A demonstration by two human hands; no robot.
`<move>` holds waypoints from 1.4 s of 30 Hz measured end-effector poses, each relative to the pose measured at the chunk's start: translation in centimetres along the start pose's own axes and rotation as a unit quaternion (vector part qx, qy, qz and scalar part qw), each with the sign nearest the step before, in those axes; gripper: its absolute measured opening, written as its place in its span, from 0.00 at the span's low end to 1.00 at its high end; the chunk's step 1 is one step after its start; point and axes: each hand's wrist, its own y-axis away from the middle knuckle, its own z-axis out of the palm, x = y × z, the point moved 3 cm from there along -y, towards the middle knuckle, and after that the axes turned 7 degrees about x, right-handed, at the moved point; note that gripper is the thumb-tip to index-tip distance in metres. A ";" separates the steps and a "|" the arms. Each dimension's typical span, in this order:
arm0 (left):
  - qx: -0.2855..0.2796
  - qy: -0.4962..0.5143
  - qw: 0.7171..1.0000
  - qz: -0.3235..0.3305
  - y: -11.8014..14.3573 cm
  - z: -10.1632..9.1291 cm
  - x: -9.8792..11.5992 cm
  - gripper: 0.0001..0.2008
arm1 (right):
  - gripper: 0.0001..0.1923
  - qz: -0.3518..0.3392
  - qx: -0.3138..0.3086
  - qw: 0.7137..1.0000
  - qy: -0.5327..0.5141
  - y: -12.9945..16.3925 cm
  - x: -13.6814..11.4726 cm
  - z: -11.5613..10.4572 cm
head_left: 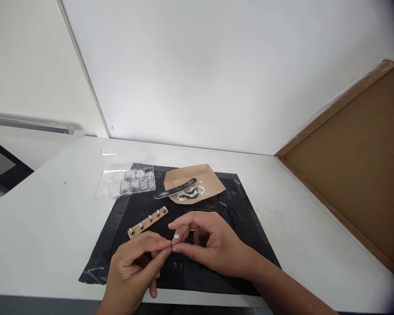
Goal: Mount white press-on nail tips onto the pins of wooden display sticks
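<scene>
White table (46, 227) set against a plain white wall (216, 74). Wall corner seam (82, 70) runs up from the table's far left corner. Brown board (354, 162) leans at the right edge. Light even, diffuse.

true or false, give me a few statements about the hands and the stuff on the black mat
1. Both hands meet over the black mat. True.
2. The left hand and right hand pinch a small white piece between their fingers. True.
3. The wooden strip with metal studs lies on the brown paper. False: it lies on the mat, left of the hands.
4. The nail file rests partly on the brown paper. True.
5. The clear compartment box sits right of the brown paper. False: it sits to its left.
6. The white bits lie inside the box. False: they lie on the brown paper.
</scene>
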 end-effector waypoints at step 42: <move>0.084 -0.394 0.896 0.188 -3.4 -4.9 -0.5 0.15 | 0.18 -0.101 0.065 0.979 0.165 -2.0 -0.7 -0.1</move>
